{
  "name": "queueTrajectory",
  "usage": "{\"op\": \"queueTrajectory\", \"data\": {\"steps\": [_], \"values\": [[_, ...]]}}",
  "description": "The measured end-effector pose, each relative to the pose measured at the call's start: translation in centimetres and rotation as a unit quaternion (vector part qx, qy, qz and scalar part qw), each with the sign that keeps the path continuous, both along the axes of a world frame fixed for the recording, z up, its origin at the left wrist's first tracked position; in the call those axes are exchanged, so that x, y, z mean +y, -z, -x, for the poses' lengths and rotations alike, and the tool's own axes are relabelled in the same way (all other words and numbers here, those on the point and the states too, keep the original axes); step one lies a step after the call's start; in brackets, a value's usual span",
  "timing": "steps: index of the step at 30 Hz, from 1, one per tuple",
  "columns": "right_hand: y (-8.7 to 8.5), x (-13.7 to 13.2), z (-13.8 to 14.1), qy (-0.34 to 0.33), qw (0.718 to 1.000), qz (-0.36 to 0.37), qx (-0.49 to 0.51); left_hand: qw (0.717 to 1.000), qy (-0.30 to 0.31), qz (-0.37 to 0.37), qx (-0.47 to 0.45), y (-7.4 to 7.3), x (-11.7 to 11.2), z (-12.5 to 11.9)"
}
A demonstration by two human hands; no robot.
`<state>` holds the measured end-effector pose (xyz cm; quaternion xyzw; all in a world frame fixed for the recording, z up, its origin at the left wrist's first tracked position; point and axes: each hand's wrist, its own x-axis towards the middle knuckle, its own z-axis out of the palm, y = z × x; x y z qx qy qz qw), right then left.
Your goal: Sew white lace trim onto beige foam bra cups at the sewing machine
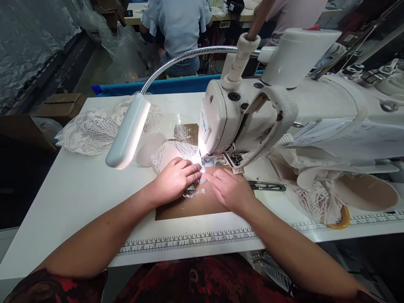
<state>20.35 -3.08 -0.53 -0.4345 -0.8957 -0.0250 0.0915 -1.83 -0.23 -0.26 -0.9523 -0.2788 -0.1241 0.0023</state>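
Observation:
A white lace piece (164,155) with a smooth pale cup-shaped part lies under the needle end of the white sewing machine (217,115). My left hand (174,180) presses on its near edge, fingers close together and bent, just left of the needle area. From the right, my right hand (232,188) has its fingers gathered on the same edge, the fingertips almost meeting those of the left. Exactly how the edge sits between the fingers is hidden. Beneath both hands is a brown sheet (195,207) taped to the table.
A lamp (129,130) on a bendy neck hangs over the table's left side. More lace (91,130) lies at back left. Thread snips (267,186), lace pieces and beige cups (366,191) are at right. A ruler strip (189,243) runs along the front edge. A person (178,33) sits beyond.

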Motion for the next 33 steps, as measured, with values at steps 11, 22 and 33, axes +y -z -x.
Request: {"op": "queueTrajectory", "data": {"steps": [11, 22, 33], "values": [[-0.3, 0.3, 0.9, 0.054, 0.998, 0.023, 0.000, 0.999, -0.028, 0.008, -0.026, 0.5, 1.0, 0.2], [0.1, 0.4, 0.6, 0.047, 0.998, 0.029, 0.007, 0.995, -0.068, 0.034, -0.061, 0.4, 1.1, 0.4], [-2.4, -0.1, 0.2, 0.035, 0.993, 0.115, 0.019, 0.981, -0.145, 0.042, -0.125, 0.4, 0.9, 0.9]]}}
